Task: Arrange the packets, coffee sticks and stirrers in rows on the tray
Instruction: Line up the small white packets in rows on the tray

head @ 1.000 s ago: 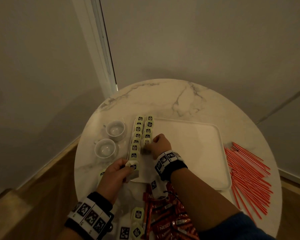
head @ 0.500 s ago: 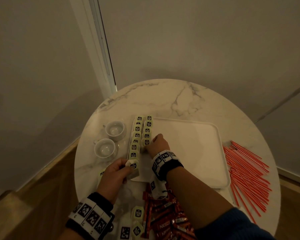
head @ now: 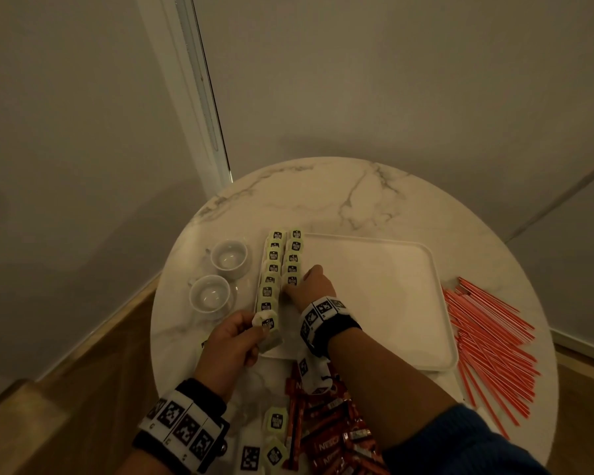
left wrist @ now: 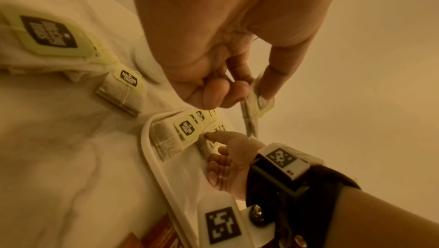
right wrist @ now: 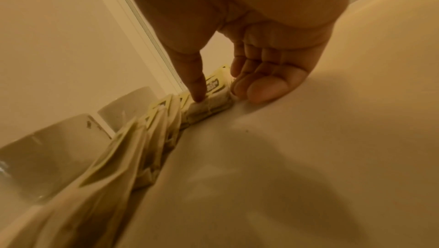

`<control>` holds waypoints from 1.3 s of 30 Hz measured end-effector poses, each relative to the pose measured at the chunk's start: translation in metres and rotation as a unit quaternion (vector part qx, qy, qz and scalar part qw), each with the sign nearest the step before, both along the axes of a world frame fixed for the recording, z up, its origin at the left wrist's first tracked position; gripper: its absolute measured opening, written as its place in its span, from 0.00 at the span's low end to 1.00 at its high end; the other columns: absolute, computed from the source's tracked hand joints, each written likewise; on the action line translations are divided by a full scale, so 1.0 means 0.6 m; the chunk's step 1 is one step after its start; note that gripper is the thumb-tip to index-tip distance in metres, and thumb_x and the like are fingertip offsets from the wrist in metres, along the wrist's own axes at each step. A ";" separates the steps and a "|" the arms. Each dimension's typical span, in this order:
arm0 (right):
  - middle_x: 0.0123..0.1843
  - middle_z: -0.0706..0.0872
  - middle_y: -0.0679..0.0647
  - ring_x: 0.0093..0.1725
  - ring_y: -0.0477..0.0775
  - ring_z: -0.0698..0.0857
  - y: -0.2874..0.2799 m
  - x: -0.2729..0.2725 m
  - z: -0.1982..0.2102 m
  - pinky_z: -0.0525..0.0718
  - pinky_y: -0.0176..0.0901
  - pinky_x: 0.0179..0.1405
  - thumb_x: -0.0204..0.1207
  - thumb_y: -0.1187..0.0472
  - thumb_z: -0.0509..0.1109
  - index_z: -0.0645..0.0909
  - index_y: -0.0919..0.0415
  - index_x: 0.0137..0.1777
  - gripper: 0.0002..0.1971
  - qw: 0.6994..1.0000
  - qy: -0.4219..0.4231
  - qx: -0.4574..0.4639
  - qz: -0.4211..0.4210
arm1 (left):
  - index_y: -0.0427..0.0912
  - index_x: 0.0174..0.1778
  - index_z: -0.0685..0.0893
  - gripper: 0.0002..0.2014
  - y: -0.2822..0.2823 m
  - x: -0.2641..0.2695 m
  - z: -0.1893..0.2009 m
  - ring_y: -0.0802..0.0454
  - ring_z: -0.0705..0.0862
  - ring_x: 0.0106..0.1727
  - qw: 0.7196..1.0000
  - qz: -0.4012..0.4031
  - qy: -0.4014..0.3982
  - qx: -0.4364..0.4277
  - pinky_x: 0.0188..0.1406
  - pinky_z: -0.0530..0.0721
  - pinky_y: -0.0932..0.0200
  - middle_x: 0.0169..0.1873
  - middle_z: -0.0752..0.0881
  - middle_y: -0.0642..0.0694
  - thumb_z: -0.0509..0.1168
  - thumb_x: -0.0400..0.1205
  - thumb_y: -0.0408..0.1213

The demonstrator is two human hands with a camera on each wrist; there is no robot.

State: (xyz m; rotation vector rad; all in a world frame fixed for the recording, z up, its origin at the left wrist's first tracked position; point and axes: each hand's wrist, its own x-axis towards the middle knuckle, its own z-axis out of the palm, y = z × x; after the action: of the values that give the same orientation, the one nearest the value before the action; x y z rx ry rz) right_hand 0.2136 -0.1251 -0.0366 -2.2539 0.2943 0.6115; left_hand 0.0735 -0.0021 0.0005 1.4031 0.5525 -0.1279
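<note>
A white tray (head: 374,303) lies on the round marble table. Two rows of green-tagged tea bag packets (head: 275,265) run along its left edge. My right hand (head: 294,287) is at the near end of the second row. It pinches the last packet (right wrist: 211,101), with the thumb on the packet's near edge and curled fingers against its right side. My left hand (head: 234,341) hovers at the tray's near left corner and pinches another tea bag (left wrist: 256,107) by its top. Red coffee sticks (head: 330,426) are piled at the near edge, and red stirrers (head: 491,344) lie to the right.
Two white cups (head: 228,258) stand left of the tray. Loose tea bags (head: 275,421) lie near the table's front edge beside the coffee sticks. Most of the tray's floor is bare. Grey walls stand close behind the table.
My right hand has nudged slightly left and away, setting its packet against the second row. My left hand has hardly moved and keeps its tea bag.
</note>
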 end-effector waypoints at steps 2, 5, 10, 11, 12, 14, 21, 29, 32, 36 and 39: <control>0.55 0.82 0.57 0.53 0.60 0.83 -0.003 0.001 0.002 0.78 0.46 0.40 0.72 0.49 0.75 0.68 0.60 0.63 0.26 1.000 0.004 0.007 0.000 | 0.31 0.49 0.85 0.06 0.001 0.000 0.001 0.54 0.73 0.25 1.000 0.006 0.001 -0.002 0.27 0.71 0.58 0.32 0.79 0.37 0.64 0.80 0.24; 0.48 0.79 0.53 0.47 0.56 0.79 -0.014 0.005 0.008 0.74 0.44 0.38 0.73 0.45 0.74 0.71 0.59 0.57 0.24 0.999 0.001 0.033 -0.004 | 0.32 0.47 0.86 0.05 0.006 0.003 0.001 0.50 0.76 0.29 1.000 0.009 -0.003 0.008 0.30 0.74 0.56 0.33 0.81 0.34 0.65 0.80 0.25; 0.39 0.84 0.52 0.35 0.49 0.79 -0.048 -0.023 0.052 0.77 0.39 0.31 0.78 0.53 0.70 0.81 0.60 0.44 0.10 0.980 -0.029 0.194 0.018 | 0.35 0.44 0.89 0.04 0.016 0.021 0.014 0.49 0.78 0.30 0.998 0.016 -0.012 0.051 0.34 0.78 0.54 0.32 0.84 0.36 0.69 0.79 0.30; 0.39 0.85 0.52 0.34 0.48 0.79 -0.055 -0.036 0.064 0.76 0.39 0.28 0.79 0.55 0.70 0.84 0.61 0.45 0.09 0.970 -0.013 0.238 0.040 | 0.35 0.44 0.89 0.04 0.015 0.025 0.019 0.48 0.78 0.31 0.998 0.014 -0.015 0.058 0.35 0.78 0.53 0.32 0.84 0.36 0.70 0.79 0.30; 0.40 0.87 0.52 0.34 0.48 0.80 -0.061 -0.049 0.074 0.75 0.39 0.27 0.78 0.56 0.70 0.86 0.60 0.46 0.08 0.960 0.005 0.272 0.066 | 0.35 0.44 0.89 0.04 0.014 0.029 0.023 0.47 0.79 0.32 0.998 0.012 -0.018 0.062 0.36 0.79 0.53 0.32 0.84 0.36 0.70 0.79 0.31; 0.38 0.88 0.50 0.34 0.46 0.80 -0.070 -0.074 0.091 0.74 0.39 0.28 0.76 0.57 0.73 0.87 0.55 0.44 0.03 0.947 0.022 0.299 0.112 | 0.35 0.44 0.89 0.03 0.009 0.036 0.032 0.47 0.80 0.33 0.997 0.005 -0.027 0.067 0.36 0.80 0.53 0.31 0.85 0.39 0.71 0.78 0.30; 0.33 0.85 0.51 0.30 0.49 0.79 -0.085 -0.115 0.105 0.78 0.42 0.30 0.73 0.68 0.75 0.86 0.55 0.40 0.07 0.940 -0.021 0.317 0.124 | 0.39 0.45 0.88 0.03 -0.020 0.040 0.054 0.55 0.80 0.30 0.996 0.012 -0.064 0.057 0.29 0.78 0.63 0.31 0.86 0.45 0.69 0.80 0.33; 0.38 0.88 0.52 0.38 0.48 0.82 -0.096 -0.132 0.111 0.83 0.44 0.39 0.74 0.71 0.72 0.87 0.54 0.39 0.11 0.939 -0.038 0.314 0.134 | 0.39 0.43 0.88 0.04 -0.040 0.039 0.066 0.67 0.82 0.24 0.994 0.041 -0.088 0.051 0.22 0.77 0.73 0.31 0.87 0.49 0.68 0.80 0.29; 0.32 0.87 0.42 0.34 0.43 0.79 -0.095 -0.131 0.116 0.77 0.39 0.31 0.72 0.64 0.75 0.89 0.47 0.34 0.10 0.945 -0.051 0.300 0.122 | 0.40 0.45 0.88 0.03 -0.040 0.036 0.061 0.68 0.83 0.25 0.993 0.052 -0.089 0.062 0.23 0.77 0.74 0.34 0.88 0.48 0.69 0.80 0.31; 0.26 0.83 0.37 0.26 0.33 0.78 -0.090 -0.126 0.115 0.72 0.25 0.30 0.74 0.64 0.75 0.85 0.52 0.38 0.06 0.960 -0.086 0.203 0.170 | 0.39 0.46 0.89 0.04 -0.033 0.034 0.044 0.66 0.82 0.26 0.992 0.064 -0.073 0.084 0.24 0.77 0.73 0.37 0.89 0.45 0.70 0.79 0.32; 0.32 0.83 0.47 0.28 0.41 0.77 -0.085 -0.121 0.112 0.76 0.34 0.31 0.75 0.62 0.73 0.87 0.56 0.44 0.02 0.961 -0.076 0.200 0.173 | 0.35 0.50 0.89 0.07 -0.034 0.031 0.040 0.66 0.82 0.25 0.995 0.069 -0.063 0.041 0.23 0.77 0.72 0.41 0.89 0.38 0.70 0.80 0.33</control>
State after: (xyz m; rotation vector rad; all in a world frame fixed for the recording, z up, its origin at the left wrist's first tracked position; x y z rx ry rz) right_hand 0.1411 -0.1760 0.0309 -1.9522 -0.2870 0.6076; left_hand 0.0922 -0.0225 0.0245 1.4368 0.5536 0.0940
